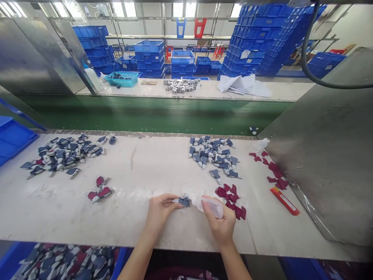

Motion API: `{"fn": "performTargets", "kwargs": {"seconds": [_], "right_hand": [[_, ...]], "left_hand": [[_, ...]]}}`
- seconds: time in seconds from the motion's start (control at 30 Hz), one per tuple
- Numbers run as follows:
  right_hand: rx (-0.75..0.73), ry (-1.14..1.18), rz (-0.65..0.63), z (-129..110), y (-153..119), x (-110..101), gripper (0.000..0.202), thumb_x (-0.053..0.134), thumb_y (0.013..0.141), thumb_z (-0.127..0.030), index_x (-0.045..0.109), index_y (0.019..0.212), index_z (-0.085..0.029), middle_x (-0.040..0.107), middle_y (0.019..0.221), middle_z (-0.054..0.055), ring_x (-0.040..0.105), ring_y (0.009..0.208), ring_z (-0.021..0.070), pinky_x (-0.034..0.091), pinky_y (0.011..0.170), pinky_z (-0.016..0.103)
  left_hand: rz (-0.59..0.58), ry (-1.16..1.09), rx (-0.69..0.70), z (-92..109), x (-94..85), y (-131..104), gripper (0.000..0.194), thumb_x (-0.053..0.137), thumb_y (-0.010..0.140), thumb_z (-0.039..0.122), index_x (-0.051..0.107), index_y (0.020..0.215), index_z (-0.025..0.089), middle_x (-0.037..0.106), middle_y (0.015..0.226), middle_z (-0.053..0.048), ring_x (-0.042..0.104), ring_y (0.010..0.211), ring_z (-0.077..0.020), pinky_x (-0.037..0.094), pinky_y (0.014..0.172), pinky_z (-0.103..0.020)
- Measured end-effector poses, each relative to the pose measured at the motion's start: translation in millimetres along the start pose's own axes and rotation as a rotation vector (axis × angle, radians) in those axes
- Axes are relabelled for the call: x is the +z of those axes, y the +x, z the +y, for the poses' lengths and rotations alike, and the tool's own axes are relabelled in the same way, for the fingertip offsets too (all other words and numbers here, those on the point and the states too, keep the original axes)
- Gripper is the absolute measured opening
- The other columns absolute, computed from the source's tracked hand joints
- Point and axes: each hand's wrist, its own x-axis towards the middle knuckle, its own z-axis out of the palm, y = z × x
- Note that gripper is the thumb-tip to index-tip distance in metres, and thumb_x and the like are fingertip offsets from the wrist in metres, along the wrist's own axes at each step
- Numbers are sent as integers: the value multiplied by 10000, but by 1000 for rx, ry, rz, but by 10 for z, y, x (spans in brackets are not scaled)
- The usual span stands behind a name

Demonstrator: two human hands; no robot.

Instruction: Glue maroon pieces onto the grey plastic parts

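Near the front middle of the table, my left hand [163,212] pinches a small dark blue and grey part [184,201] between thumb and fingers. My right hand [220,223] is closed around a translucent white squeeze bottle [215,207], its tip pointing left at the part. Just beyond my right hand lie dark red pieces [233,200]. A pile of blue and grey parts [212,151] sits farther back, and a larger pile [62,153] is at the left. A few red and grey parts [100,192] lie left of my left hand.
A red and orange packet [284,201] and more red pieces [275,171] lie by the metal panel [329,155] at right. Behind the green belt [151,114], a shelf holds a teal basket [122,79], grey parts [182,85] and white sheets [244,85]. A filled blue bin [121,260] stands below.
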Motion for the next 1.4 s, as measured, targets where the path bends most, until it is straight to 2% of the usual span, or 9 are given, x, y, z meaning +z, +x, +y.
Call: {"fn": "performTargets", "kwargs": {"seconds": [0.33,0.7,0.93,1.03,1.17,1.4], "right_hand": [[-2,-36,71,45,-47,-13,184,678,850,-312,765,795,-159,766,726,76,738,611,234,601,549,283],[-75,-13,77,-8,-72,-55,110,668,846,-220,743,792,-161,755,716,61,732,609,212,590,558,258],[36,38,112,23,-97,-37,170,689,835,-296,757,774,-152,763,708,74,735,591,230,596,533,267],[67,43,69,22,-93,5,199,703,827,-334,772,808,-148,775,750,93,747,627,248,610,556,285],[30,35,-15,-11,-69,37,185,704,824,-330,776,829,-160,776,761,89,747,645,240,606,567,281],[14,8,-51,-45,-44,41,190,686,835,-334,769,830,-163,775,762,85,746,646,236,601,562,285]], "left_hand": [[27,-2,37,-12,14,-5,181,832,548,228,797,724,206,807,753,-30,770,765,-262,616,776,-327],[40,-4,52,-24,19,-14,193,844,549,245,796,729,199,806,747,-38,774,757,-267,623,767,-329],[35,-14,33,-42,16,-6,204,855,535,238,795,724,190,808,764,-56,773,768,-282,620,779,-340],[20,-34,22,-60,19,6,211,854,531,221,793,730,186,809,771,-64,774,780,-292,619,788,-351],[16,-28,8,-77,24,13,213,846,545,213,794,749,182,811,792,-78,773,812,-305,615,799,-363],[33,-9,15,-52,35,-3,190,847,545,214,798,727,195,809,779,-53,771,783,-280,614,777,-334]]}}
